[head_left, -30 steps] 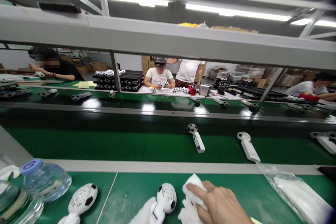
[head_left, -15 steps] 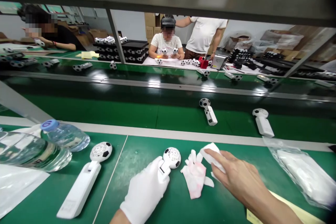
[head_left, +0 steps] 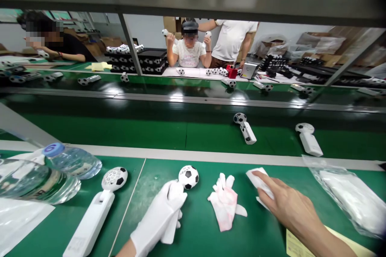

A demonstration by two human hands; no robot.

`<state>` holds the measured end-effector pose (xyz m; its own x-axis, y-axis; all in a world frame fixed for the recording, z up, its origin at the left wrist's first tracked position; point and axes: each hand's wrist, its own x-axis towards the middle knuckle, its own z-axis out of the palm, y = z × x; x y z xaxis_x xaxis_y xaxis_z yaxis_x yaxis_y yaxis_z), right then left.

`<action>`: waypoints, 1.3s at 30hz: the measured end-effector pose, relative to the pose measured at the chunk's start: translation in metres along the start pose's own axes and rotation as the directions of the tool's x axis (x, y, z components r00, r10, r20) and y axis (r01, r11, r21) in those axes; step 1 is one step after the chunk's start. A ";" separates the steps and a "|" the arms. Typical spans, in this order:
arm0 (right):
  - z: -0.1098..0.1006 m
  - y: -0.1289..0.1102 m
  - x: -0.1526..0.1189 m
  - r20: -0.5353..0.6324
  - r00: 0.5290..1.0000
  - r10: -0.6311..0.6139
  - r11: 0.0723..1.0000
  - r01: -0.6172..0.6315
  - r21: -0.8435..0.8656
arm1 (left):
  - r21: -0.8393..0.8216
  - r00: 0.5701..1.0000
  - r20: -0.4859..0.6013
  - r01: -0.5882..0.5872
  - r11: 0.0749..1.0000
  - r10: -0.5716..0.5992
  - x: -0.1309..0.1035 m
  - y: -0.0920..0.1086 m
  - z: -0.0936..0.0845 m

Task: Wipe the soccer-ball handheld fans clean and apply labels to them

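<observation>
My left hand (head_left: 161, 213), in a white glove, is closed round the white handle of a handheld fan (head_left: 188, 177) whose head is patterned like a soccer ball. The fan's solid ball side faces up. My bare right hand (head_left: 286, 200) grips a folded white cloth or wipe (head_left: 261, 184) just above the green table. Between my hands lies a white glove (head_left: 224, 202) with pinkish stains, touched by neither. To the left of my gloved hand, a second fan (head_left: 93, 213) rests on the table, its grille upward.
Two water bottles (head_left: 72, 161) lie at the left beside plastic sheeting. At right are a clear bag of white material (head_left: 351, 196) and yellow paper (head_left: 304, 245). Beyond the table edge, fans (head_left: 246, 130) lie on a green conveyor belt (head_left: 150, 128). Co-workers (head_left: 189, 50) are across it.
My left hand has turned the fan over from grille side to ball side. My right hand has shifted right with the cloth, away from the stained glove. The seated co-worker opposite has raised both hands.
</observation>
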<state>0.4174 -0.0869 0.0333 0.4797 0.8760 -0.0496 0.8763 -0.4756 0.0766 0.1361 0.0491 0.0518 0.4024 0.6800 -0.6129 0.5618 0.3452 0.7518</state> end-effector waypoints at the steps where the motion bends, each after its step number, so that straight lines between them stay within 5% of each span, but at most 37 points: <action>1: 0.002 0.002 0.000 0.004 1.000 0.009 1.000 -0.009 0.006 | -0.024 1.000 0.013 0.002 1.000 -0.002 -0.002 0.001 -0.002; 8: 0.006 -0.007 -0.003 -0.060 0.998 -0.020 0.999 0.023 0.045 | -0.036 0.999 -0.003 0.034 0.999 -0.034 -0.007 0.008 -0.003; 11: -0.006 -0.043 -0.006 -0.114 0.978 -0.173 0.980 0.183 0.083 | -0.054 0.999 0.026 0.046 0.997 -0.045 -0.014 0.006 -0.005; 15: -0.024 -0.103 -0.003 -0.168 0.890 -0.424 0.885 0.446 0.132 | -0.134 0.996 0.081 -0.011 0.991 0.022 -0.028 -0.006 -0.011; 19: -0.021 -0.137 0.008 -0.153 0.859 -0.489 0.858 0.505 0.093 | -0.273 0.984 0.130 -0.084 0.958 0.124 -0.028 -0.020 -0.015; 29: -0.015 -0.130 0.028 -0.170 0.866 -0.471 0.870 0.487 0.071 | -0.621 0.923 0.210 -0.130 0.773 0.324 -0.017 -0.035 -0.019; 34: -0.022 -0.137 0.031 -0.136 0.855 -0.501 0.856 0.512 0.071 | -0.709 0.911 0.227 -0.088 0.700 0.344 -0.017 -0.034 -0.019; 39: -0.032 -0.142 0.032 -0.122 0.843 -0.523 0.840 0.534 0.093 | -0.751 0.917 0.244 -0.026 0.659 0.315 0.008 -0.028 -0.002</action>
<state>0.3068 0.0116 0.0522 -0.0592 0.9975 0.0395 0.9966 0.0613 -0.0546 0.1223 0.0468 0.0265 0.7222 0.5746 -0.3850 -0.1833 0.6957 0.6946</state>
